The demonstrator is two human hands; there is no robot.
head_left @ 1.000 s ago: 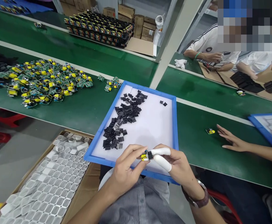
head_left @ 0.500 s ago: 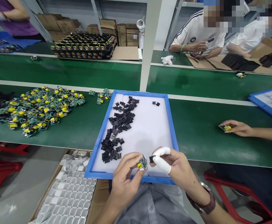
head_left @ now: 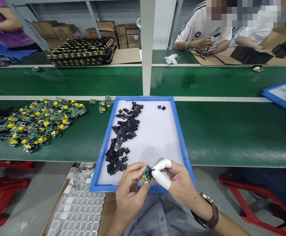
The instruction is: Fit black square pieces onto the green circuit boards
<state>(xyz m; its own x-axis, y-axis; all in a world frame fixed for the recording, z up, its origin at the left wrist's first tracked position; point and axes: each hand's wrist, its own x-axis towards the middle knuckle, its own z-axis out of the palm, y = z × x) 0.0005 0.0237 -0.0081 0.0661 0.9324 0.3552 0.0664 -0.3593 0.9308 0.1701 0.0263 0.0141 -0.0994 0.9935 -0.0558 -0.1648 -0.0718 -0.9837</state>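
Head view: at the blue-rimmed tray (head_left: 157, 137).
Pinching circuit board (head_left: 147, 171) in left hand (head_left: 131, 189), black piece (head_left: 150, 173) against it in right hand (head_left: 178, 182).

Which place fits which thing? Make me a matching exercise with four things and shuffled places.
Things:
1. Green circuit board
2. White finger covers
3. Larger group of black pieces
4. Brown watch strap

Places:
A. Along the left side of the blue-rimmed tray
B. Around the wrist of the right hand
C. Held by the left hand
D. On the right hand's thumb and a finger

Pairs: 1-C, 2-D, 3-A, 4-B
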